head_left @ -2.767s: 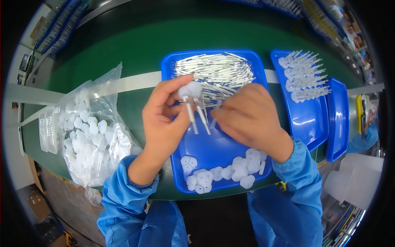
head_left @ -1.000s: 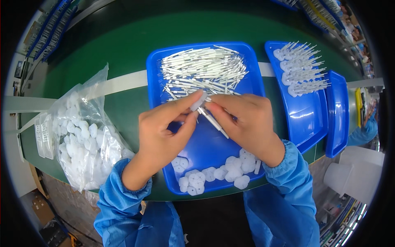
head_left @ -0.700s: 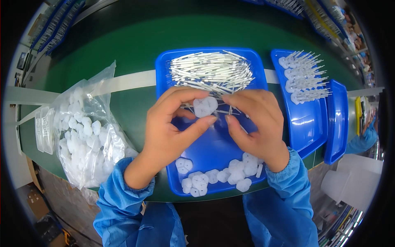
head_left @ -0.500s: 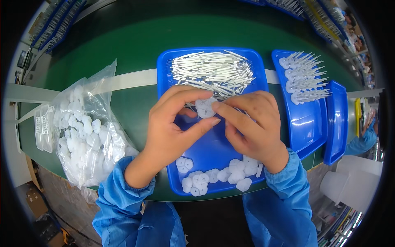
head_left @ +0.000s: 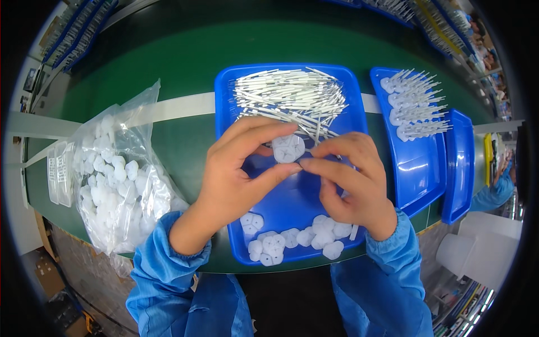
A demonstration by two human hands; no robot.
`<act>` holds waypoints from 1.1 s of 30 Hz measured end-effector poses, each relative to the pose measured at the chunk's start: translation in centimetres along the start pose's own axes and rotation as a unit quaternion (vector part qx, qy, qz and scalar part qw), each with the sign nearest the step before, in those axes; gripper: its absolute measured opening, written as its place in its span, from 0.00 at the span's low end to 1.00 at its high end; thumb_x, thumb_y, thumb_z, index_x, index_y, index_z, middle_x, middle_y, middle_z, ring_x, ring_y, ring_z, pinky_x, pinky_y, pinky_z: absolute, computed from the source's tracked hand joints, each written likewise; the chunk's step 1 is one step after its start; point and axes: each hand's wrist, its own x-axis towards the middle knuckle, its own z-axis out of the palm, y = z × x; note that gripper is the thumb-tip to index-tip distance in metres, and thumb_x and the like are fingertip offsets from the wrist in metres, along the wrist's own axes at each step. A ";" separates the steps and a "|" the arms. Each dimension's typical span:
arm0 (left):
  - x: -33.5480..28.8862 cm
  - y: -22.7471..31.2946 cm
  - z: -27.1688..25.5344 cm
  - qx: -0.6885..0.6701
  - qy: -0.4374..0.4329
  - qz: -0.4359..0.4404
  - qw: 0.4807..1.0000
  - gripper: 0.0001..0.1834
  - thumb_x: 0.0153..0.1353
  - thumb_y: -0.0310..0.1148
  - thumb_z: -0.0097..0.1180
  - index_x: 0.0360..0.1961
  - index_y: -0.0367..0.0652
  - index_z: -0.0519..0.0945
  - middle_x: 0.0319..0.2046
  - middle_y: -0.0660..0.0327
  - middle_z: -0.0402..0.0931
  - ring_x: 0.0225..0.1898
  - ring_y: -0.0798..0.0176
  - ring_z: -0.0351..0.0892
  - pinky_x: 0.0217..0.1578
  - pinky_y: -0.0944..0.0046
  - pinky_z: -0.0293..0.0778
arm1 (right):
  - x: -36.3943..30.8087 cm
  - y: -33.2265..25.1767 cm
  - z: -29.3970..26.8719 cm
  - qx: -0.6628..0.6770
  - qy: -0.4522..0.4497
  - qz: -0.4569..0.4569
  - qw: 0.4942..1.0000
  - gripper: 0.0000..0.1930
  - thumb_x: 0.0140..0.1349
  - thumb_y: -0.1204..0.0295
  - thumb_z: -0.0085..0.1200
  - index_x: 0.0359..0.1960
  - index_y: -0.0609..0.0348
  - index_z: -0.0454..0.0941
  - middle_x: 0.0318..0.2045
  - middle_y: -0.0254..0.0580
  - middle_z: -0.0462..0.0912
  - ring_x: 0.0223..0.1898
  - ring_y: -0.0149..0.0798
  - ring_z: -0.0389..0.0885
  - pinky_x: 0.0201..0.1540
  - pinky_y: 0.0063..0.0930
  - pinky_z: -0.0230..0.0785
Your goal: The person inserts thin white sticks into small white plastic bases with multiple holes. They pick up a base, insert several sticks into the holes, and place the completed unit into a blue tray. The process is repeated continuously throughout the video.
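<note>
Over the blue tray [head_left: 292, 196], my left hand [head_left: 230, 165] grips a translucent white, flower-shaped plastic piece [head_left: 288, 149] between thumb and forefinger, its ribbed face showing. At the right edge of that piece, my right hand [head_left: 353, 177] is closed in a pinch. Whatever lies between its fingertips is too small and hidden to name. Beyond my hands, a heap of thin white sticks [head_left: 286, 98] fills the far part of the tray. Several more flower-shaped pieces [head_left: 323, 231] lie along its near edge.
To the left rests a clear plastic bag [head_left: 120, 185] full of white pieces. Another blue tray [head_left: 418, 168] at the right holds rows of pieces with sticks standing in them [head_left: 415, 106]. A narrower blue tray [head_left: 460, 168] is beside it, on the green table [head_left: 185, 50].
The flower-shaped piece has shifted slightly right and turned its face more toward view. My right hand has moved a little right and down, its fingertips now at the piece's edge rather than over it.
</note>
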 end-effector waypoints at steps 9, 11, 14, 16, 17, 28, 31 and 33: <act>-0.6 1.5 0.6 0.222 -0.046 0.227 0.947 0.39 0.50 0.21 0.80 0.68 0.41 0.85 0.58 0.53 0.89 0.51 0.51 0.86 0.52 0.53 0.82 | 0.4 -0.2 -0.4 0.233 -0.041 0.189 0.953 0.13 0.61 0.78 0.76 0.47 0.61 0.90 0.38 0.42 0.91 0.40 0.39 0.92 0.45 0.32 0.81; -1.7 2.4 0.8 0.205 -0.039 0.120 0.971 0.46 0.51 0.19 0.78 0.75 0.42 0.79 0.59 0.53 0.89 0.49 0.51 0.87 0.49 0.55 0.83 | -0.5 0.1 -0.5 0.121 -0.036 0.107 0.986 0.12 0.60 0.76 0.77 0.45 0.58 0.91 0.39 0.40 0.92 0.39 0.41 0.92 0.45 0.35 0.81; -2.4 2.3 1.2 0.207 -0.096 0.041 0.973 0.52 0.54 0.15 0.68 0.84 0.43 0.67 0.58 0.55 0.89 0.40 0.54 0.87 0.41 0.59 0.84 | -2.3 0.3 -0.5 -0.016 -0.078 0.054 0.995 0.12 0.56 0.75 0.77 0.43 0.51 0.92 0.44 0.35 0.93 0.45 0.43 0.91 0.53 0.40 0.80; -2.9 2.4 1.4 0.240 -0.160 0.004 0.958 0.51 0.55 0.15 0.66 0.84 0.42 0.67 0.58 0.56 0.90 0.37 0.56 0.87 0.40 0.58 0.85 | -2.5 0.1 -0.7 -0.071 -0.115 0.040 0.990 0.12 0.56 0.74 0.76 0.42 0.50 0.92 0.45 0.34 0.92 0.50 0.42 0.90 0.58 0.41 0.78; -2.9 2.5 1.4 0.246 -0.163 0.001 0.955 0.49 0.56 0.15 0.66 0.82 0.43 0.70 0.57 0.57 0.90 0.37 0.56 0.87 0.40 0.58 0.85 | -2.4 -0.1 -1.1 -0.070 -0.109 0.053 0.990 0.12 0.56 0.73 0.76 0.42 0.49 0.92 0.45 0.34 0.92 0.50 0.41 0.90 0.60 0.42 0.77; -0.4 1.6 2.7 0.265 -0.195 0.033 0.944 0.18 0.59 0.27 0.74 0.52 0.47 0.91 0.45 0.59 0.86 0.41 0.51 0.89 0.41 0.54 0.85 | -3.0 -0.4 -1.0 -0.079 -0.143 0.070 0.984 0.07 0.58 0.69 0.72 0.36 0.49 0.87 0.36 0.31 0.86 0.44 0.37 0.86 0.66 0.42 0.72; -0.4 2.1 3.0 0.267 -0.180 0.000 0.947 0.19 0.58 0.27 0.76 0.52 0.47 0.91 0.46 0.59 0.87 0.41 0.50 0.89 0.42 0.56 0.85 | -2.8 -0.5 -0.7 -0.122 -0.120 0.017 0.985 0.03 0.59 0.69 0.66 0.34 0.49 0.85 0.32 0.31 0.82 0.43 0.37 0.84 0.65 0.41 0.71; -0.6 3.1 2.8 0.269 -0.159 -0.016 0.950 0.19 0.57 0.25 0.77 0.51 0.45 0.91 0.44 0.57 0.87 0.40 0.50 0.89 0.41 0.55 0.85 | -3.5 -0.6 -2.2 -0.140 -0.124 0.022 0.982 0.04 0.60 0.70 0.68 0.36 0.49 0.87 0.34 0.31 0.86 0.44 0.36 0.86 0.64 0.41 0.72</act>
